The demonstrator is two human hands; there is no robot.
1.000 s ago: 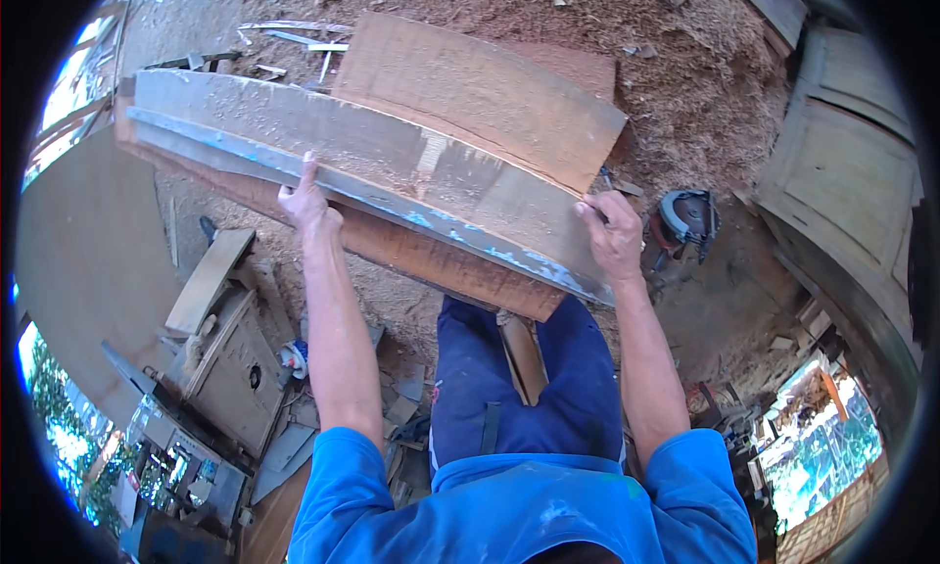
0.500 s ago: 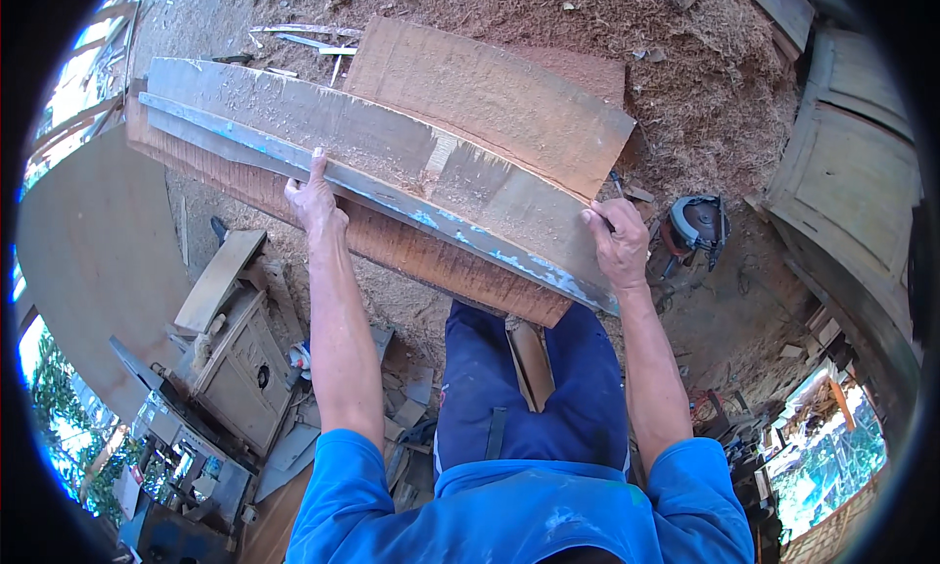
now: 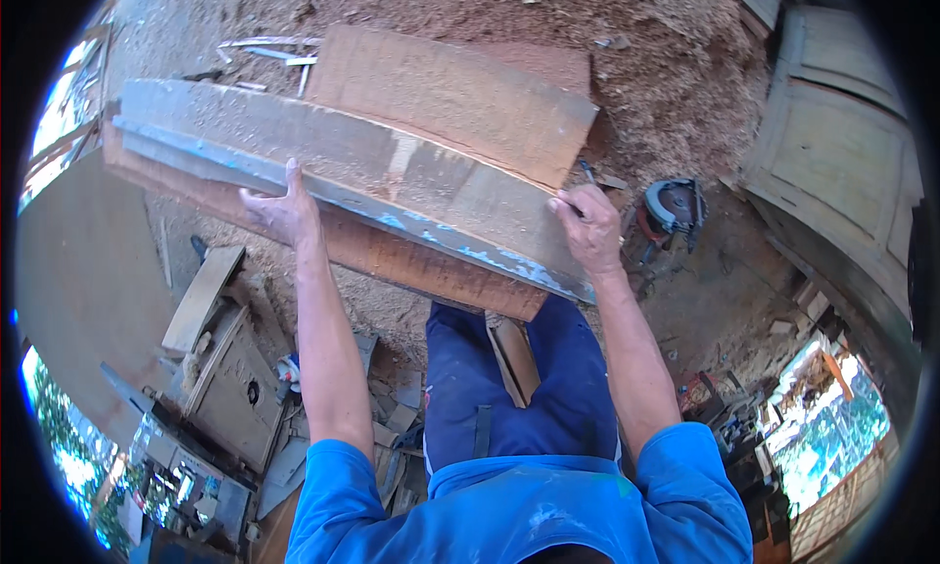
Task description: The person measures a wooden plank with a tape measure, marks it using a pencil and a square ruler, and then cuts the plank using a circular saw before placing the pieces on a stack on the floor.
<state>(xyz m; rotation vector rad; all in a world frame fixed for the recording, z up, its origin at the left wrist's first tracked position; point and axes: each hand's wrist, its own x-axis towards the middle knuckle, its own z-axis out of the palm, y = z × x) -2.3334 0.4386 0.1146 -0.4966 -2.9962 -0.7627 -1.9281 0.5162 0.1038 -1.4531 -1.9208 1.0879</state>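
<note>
Before me lies a long grey-brown board (image 3: 323,138) with a ragged, splintered far edge. A bar with chipped blue paint (image 3: 392,216) runs along its near side, and a reddish-brown plank (image 3: 392,261) shows below. My left hand (image 3: 286,211) is at the blue-painted bar, thumb up and fingers spread, holding nothing; whether it touches the bar I cannot tell. At the board's right end my right hand (image 3: 592,233) is closed in a pinch on a thin dark stick (image 3: 576,210), pencil-like and mostly hidden by the fingers.
A wide brown panel (image 3: 441,89) lies beyond the board. A circular saw (image 3: 674,210) rests on the floor at right, near a wooden cabinet (image 3: 832,143). Sawdust (image 3: 676,84) covers the ground. At left stand a small wooden cabinet (image 3: 235,388) and a large curved sheet (image 3: 78,290).
The whole view has shifted, so most things sit further left. My left hand has loosened from the blue-painted bar and its fingers have spread. My right hand stays pinched near the board's right end.
</note>
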